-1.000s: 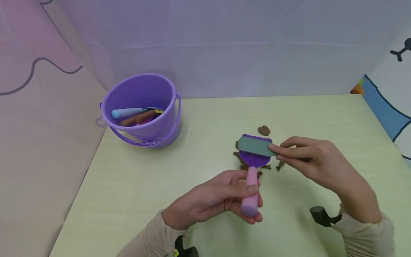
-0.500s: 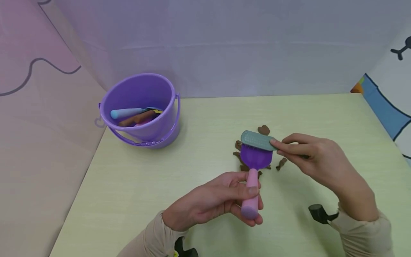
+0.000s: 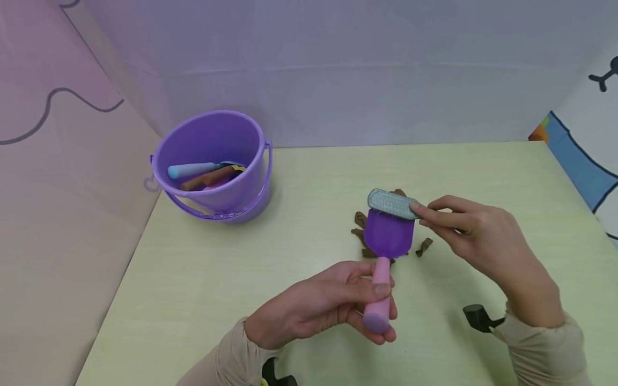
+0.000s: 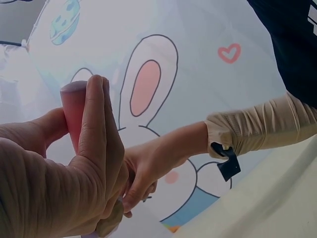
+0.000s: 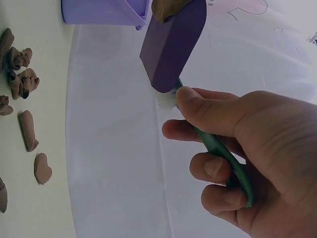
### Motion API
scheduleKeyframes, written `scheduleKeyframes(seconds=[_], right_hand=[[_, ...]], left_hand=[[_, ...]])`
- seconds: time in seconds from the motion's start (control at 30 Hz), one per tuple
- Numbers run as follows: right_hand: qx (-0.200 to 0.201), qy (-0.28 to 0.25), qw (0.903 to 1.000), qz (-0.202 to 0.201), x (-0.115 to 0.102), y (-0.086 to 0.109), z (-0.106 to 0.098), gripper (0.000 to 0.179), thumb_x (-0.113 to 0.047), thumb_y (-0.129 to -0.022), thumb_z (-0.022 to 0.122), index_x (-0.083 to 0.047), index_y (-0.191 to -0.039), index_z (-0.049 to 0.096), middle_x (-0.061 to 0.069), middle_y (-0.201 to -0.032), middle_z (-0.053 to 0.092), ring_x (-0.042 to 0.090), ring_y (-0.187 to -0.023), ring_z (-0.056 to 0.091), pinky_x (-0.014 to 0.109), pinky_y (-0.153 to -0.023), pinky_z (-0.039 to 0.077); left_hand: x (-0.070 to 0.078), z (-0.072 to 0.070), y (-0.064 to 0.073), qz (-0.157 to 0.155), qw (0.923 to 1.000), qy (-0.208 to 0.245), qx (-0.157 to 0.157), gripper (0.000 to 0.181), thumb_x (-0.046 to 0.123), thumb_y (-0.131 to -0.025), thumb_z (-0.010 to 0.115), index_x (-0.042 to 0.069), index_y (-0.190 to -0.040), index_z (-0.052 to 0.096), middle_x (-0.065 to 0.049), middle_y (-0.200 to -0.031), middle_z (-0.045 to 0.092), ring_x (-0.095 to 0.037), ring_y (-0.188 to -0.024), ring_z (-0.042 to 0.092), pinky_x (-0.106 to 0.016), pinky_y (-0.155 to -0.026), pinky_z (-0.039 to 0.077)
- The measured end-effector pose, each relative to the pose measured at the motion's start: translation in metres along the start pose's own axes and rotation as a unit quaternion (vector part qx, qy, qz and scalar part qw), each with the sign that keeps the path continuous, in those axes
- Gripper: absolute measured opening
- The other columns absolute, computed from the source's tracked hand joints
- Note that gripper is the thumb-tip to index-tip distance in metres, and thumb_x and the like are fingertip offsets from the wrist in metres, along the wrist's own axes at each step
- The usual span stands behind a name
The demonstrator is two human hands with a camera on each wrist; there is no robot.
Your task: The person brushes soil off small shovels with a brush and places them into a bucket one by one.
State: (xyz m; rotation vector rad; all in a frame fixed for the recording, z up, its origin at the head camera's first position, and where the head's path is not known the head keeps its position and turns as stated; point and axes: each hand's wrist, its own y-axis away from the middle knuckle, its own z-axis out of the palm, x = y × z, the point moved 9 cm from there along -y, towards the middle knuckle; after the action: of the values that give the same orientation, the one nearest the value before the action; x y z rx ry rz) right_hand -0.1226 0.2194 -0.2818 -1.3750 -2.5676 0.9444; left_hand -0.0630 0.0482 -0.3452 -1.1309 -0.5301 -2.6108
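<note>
My left hand (image 3: 333,300) holds a toy shovel by its pink handle (image 3: 378,305), thumb laid across the top. The shovel's purple blade (image 3: 388,233) points away, above the table. My right hand (image 3: 475,233) pinches a green brush (image 3: 393,203), its bristles at the blade's far edge. In the right wrist view the fingers wrap the brush's green handle (image 5: 223,153), and a brown lump (image 5: 168,7) shows against the shovel's underside. Beneath the tools lie several brown clay-like pieces (image 3: 424,247), partly hidden by the blade. The left wrist view shows the handle's end (image 4: 74,109) in the left hand.
A purple bucket (image 3: 217,123) with a hinged handle stands at the table's back left. Inside it lie a light blue handle (image 3: 190,170) and brown sticks (image 3: 207,178). A pale cloth (image 3: 338,75) hangs behind the light wooden table (image 3: 203,300).
The brush has slid up the blade to its far edge and slightly right, baring more of the purple surface. The shovel has shifted a little right. The bucket stays put.
</note>
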Motion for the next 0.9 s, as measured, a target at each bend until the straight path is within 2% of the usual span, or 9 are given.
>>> scheduleKeyframes(seconds=[0.07,0.13,0.23,0.27,0.5,0.67,0.73,0.77,0.9], right_hand=[[-0.002,0.016,0.9999,0.006,0.002,0.001,0.001,0.036,-0.047,-0.103,0.060,-0.020,-0.116,0.081,-0.005,-0.096,0.074,0.001,-0.057,0.049,0.016,-0.051,0.035],[-0.005,0.036,0.9993,0.010,0.005,0.002,0.002,0.020,-0.027,-0.094,0.079,-0.019,-0.112,0.083,-0.004,-0.096,0.074,0.004,-0.056,0.050,0.018,-0.049,0.035],[-0.011,0.056,0.9982,0.019,0.010,0.004,0.004,0.044,0.002,-0.068,0.091,-0.017,-0.107,0.084,-0.003,-0.095,0.074,0.007,-0.055,0.053,0.020,-0.047,0.036],[-0.012,0.059,0.9979,0.021,0.012,0.005,0.005,0.044,0.002,-0.068,0.091,-0.017,-0.107,0.084,-0.003,-0.095,0.074,0.008,-0.055,0.054,0.020,-0.047,0.036],[-0.008,0.058,0.9979,0.029,0.017,0.008,0.002,0.048,-0.002,-0.071,0.091,-0.020,-0.114,0.082,-0.004,-0.097,0.073,0.007,-0.054,0.052,0.017,-0.047,0.032],[-0.002,0.053,0.9980,0.034,0.018,0.007,0.001,0.040,-0.008,-0.079,0.088,-0.020,-0.116,0.081,-0.005,-0.099,0.074,0.007,-0.055,0.053,0.016,-0.048,0.031],[0.002,0.055,0.9979,0.035,0.017,0.007,0.000,0.024,-0.027,-0.094,0.077,-0.020,-0.116,0.082,-0.004,-0.098,0.074,0.006,-0.054,0.051,0.017,-0.048,0.030],[0.005,0.056,0.9978,0.035,0.017,0.007,-0.001,0.027,-0.037,-0.100,0.068,-0.020,-0.115,0.082,-0.004,-0.098,0.073,0.006,-0.053,0.050,0.017,-0.048,0.029],[0.026,0.062,0.9969,0.041,0.015,0.004,-0.008,0.066,-0.063,-0.105,0.034,-0.019,-0.113,0.082,-0.003,-0.096,0.074,0.005,-0.053,0.047,0.017,-0.048,0.028]], left_hand=[[-0.001,0.002,0.000,-0.003,1.0000,-0.002,-0.007,0.015,0.021,-0.104,0.060,0.012,-0.113,0.051,-0.004,-0.097,0.065,-0.016,-0.083,0.078,-0.030,-0.081,0.064],[-0.001,0.006,0.000,-0.004,0.9998,-0.007,-0.016,0.015,0.019,-0.104,0.060,0.012,-0.114,0.050,-0.003,-0.097,0.066,-0.017,-0.082,0.078,-0.030,-0.080,0.065],[0.001,0.009,0.000,-0.003,0.9996,-0.012,-0.024,0.016,0.017,-0.104,0.060,0.013,-0.115,0.049,-0.003,-0.096,0.067,-0.017,-0.081,0.078,-0.032,-0.078,0.065],[0.001,0.010,0.000,-0.004,0.9996,-0.012,-0.024,0.016,0.016,-0.104,0.060,0.013,-0.115,0.049,-0.002,-0.095,0.068,-0.017,-0.081,0.078,-0.032,-0.078,0.065],[0.001,0.006,-0.002,-0.001,0.9999,-0.012,-0.004,0.015,0.014,-0.104,0.058,0.013,-0.115,0.049,-0.004,-0.093,0.067,-0.018,-0.079,0.078,-0.032,-0.076,0.065],[-0.002,-0.006,0.001,-0.002,0.9987,-0.027,0.042,0.029,0.021,-0.102,0.064,0.009,-0.126,0.052,-0.004,-0.090,0.067,-0.018,-0.074,0.076,-0.031,-0.071,0.064],[-0.003,-0.012,0.003,-0.002,0.9977,-0.030,0.061,0.035,0.023,-0.101,0.065,0.008,-0.131,0.053,-0.004,-0.089,0.067,-0.017,-0.071,0.075,-0.031,-0.069,0.064],[-0.003,-0.014,0.004,-0.003,0.9972,-0.031,0.069,0.037,0.024,-0.101,0.065,0.008,-0.132,0.053,-0.004,-0.088,0.066,-0.016,-0.070,0.074,-0.030,-0.067,0.063],[-0.003,-0.024,0.009,-0.008,0.9941,-0.044,0.099,0.037,0.025,-0.100,0.067,0.008,-0.131,0.054,-0.002,-0.084,0.066,-0.016,-0.066,0.072,-0.030,-0.062,0.063]])
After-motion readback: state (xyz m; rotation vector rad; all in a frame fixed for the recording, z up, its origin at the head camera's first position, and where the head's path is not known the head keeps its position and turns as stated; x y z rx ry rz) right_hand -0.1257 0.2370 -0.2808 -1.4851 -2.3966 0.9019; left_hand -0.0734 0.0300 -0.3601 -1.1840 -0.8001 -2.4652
